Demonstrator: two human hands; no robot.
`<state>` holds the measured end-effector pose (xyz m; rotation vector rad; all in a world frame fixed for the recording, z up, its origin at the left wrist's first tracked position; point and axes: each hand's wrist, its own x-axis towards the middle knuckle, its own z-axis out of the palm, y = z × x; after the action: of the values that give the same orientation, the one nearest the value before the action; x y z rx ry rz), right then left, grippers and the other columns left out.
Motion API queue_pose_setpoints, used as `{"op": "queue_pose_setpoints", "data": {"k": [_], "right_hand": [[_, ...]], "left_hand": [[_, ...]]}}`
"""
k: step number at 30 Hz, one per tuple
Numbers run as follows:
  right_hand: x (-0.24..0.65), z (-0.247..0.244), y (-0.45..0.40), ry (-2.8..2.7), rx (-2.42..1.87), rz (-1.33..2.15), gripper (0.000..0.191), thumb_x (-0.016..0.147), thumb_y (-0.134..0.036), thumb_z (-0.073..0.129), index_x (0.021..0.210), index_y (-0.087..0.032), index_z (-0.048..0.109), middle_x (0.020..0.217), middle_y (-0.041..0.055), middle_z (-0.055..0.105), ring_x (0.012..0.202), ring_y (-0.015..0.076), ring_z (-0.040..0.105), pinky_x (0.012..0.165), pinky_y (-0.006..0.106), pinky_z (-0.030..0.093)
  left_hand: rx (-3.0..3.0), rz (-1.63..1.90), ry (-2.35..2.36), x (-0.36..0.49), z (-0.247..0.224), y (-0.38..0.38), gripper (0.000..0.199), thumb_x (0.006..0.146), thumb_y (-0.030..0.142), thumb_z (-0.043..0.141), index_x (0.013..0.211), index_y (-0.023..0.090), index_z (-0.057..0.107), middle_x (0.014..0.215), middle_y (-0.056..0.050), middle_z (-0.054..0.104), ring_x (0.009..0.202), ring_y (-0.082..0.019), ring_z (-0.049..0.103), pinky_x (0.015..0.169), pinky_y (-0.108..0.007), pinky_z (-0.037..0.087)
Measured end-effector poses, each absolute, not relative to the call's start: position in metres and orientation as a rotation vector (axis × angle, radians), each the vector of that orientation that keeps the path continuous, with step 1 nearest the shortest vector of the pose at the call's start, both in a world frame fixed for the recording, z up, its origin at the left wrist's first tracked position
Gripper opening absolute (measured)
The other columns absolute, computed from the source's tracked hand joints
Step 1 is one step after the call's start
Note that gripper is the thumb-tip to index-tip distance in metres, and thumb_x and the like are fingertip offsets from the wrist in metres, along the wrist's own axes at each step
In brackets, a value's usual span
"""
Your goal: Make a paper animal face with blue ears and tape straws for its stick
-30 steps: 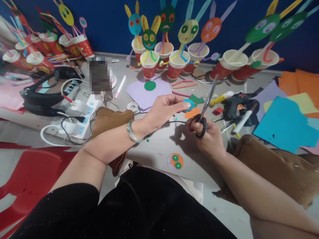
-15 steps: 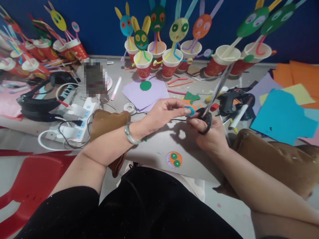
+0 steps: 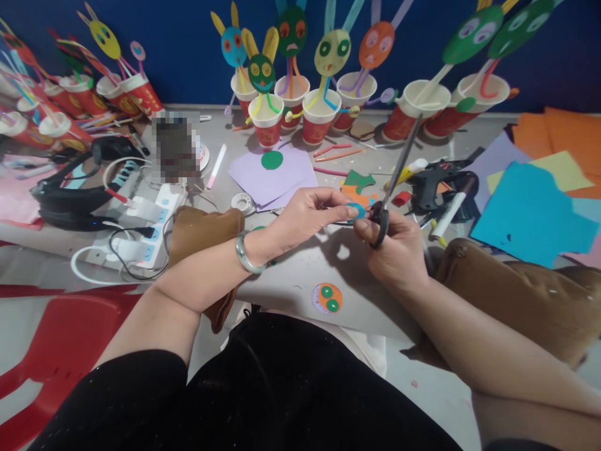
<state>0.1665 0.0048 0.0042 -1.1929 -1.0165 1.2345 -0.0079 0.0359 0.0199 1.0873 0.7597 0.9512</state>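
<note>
Dark blue wall (image 3: 188, 69) behind, grey table (image 3: 291, 269) below, and we get a row of red paper cups (image 3: 317, 128) with paper faces standing out of them. Small blue piece (image 3: 358, 212) sits in mid-air over the table, just beside the right fingertips; whether it touches them, we can't tell. Left hand (image 3: 300, 219) pinches it, thumb against index finger, the other fingers curled in, so the hand is mostly pressed together, not spread. Right hand (image 3: 399, 250) is curled round the black handles of the scissors (image 3: 402, 160), long blades pointing up and away; we can't tell if the blades are parted. Piece looks like paper or thin card: we'd call it very light, bendy, easy to crease or tear, not likely slippery. Best hold, we judge, is a light flat pinch near one edge, leaving the rest of the rim free. Scissors look stiff and heavier, metal-bladed, best taken by the handle loops, fingers off the edges. Nearer the body lies an orange and lilac disc (image 3: 334, 291) with two green rounds; beyond the left hand, lilac sheets (image 3: 295, 178) with a green disc (image 3: 272, 160) on top. Blue sheet (image 3: 530, 213) lies off right, well apart from both hands.
</note>
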Motion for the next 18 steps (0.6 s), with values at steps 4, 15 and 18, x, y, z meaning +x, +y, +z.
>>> {"op": "queue_pose_setpoints", "data": {"k": [4,15,18], "right_hand": [[0.168,0.007,0.005,-1.009,-1.184,1.302,0.040,0.059,-0.041,0.097,0.064,-0.022,0.063,0.060,-0.0072,0.050,0.060,0.0092,0.040,0.063,0.028,0.038],[0.177,0.017,0.006,-0.904,-1.078,1.819,0.049,0.050,-0.047,0.106,0.061,-0.021,0.065,0.060,-0.0042,0.052,0.058,0.0101,0.041,0.060,0.031,0.043],[0.179,0.017,0.006,-0.949,-1.023,1.898,0.051,0.051,-0.050,0.105,0.059,-0.020,0.064,0.056,-0.0051,0.049,0.054,0.0090,0.039,0.056,0.030,0.039]], "left_hand": [[1.135,0.907,0.745,-0.011,0.019,0.039,0.050,0.067,0.058,0.099,0.085,0.017,0.077,0.088,-0.002,0.077,0.084,-0.014,0.070,0.085,-0.031,0.056],[1.713,0.814,0.566,-0.031,0.044,0.051,0.017,0.081,0.035,0.085,0.098,0.031,0.086,0.109,-0.005,0.081,0.108,-0.024,0.070,0.105,-0.041,0.053],[1.785,0.821,0.591,-0.029,0.042,0.051,0.019,0.084,0.046,0.084,0.096,0.031,0.086,0.100,-0.007,0.079,0.102,-0.025,0.068,0.102,-0.042,0.052]]}}
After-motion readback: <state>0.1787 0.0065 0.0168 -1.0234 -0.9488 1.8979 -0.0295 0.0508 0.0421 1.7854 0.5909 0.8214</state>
